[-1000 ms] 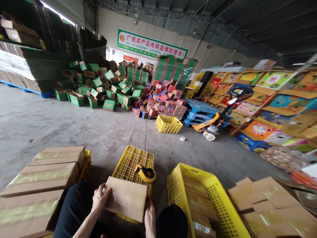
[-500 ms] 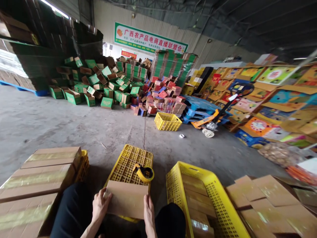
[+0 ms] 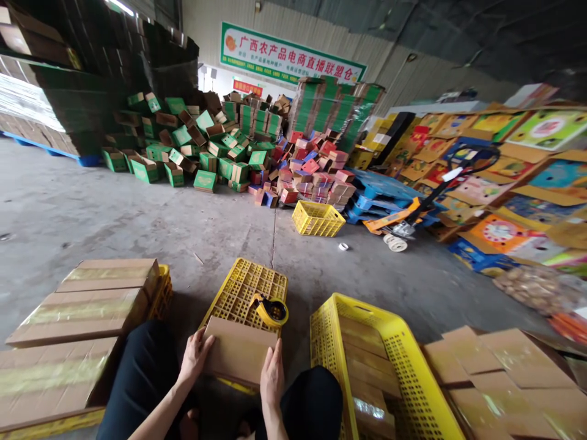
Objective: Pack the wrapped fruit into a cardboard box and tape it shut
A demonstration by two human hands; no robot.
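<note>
Cardboard box: a flat, plain brown cardboard box (image 3: 239,353) lies on top of an upturned yellow crate (image 3: 245,293), close in front of the person's knees and held between both hands.
Long axis: it runs side to side, from one hand across to the other, with the far right corner tipped slightly away.
Left hand: the left hand (image 3: 195,356) grips the box's left short edge, fingers curled over the near corner and thumb on top; the grip is closed on the cardboard.
Right hand: the right hand (image 3: 272,377) presses on the box's right near edge, fingers lying flat along the top; this grip is also closed on the box, though how far the thumb wraps under is hidden.
Nearer hand: both touch the box; the right sits a little closer to the body, the left a little further forward.
Tape dispenser: a yellow tape dispenser (image 3: 271,310) rests on the crate just beyond the box's far right corner, nearer the right hand than the left, and apart from both.
To the right of the grip: an open yellow basket (image 3: 403,379) holding flat cardboard pieces, with more loose cardboard beyond it.
To the left of the grip: a stack of taped boxes (image 3: 87,305) on another yellow crate, beside the left knee.
</note>
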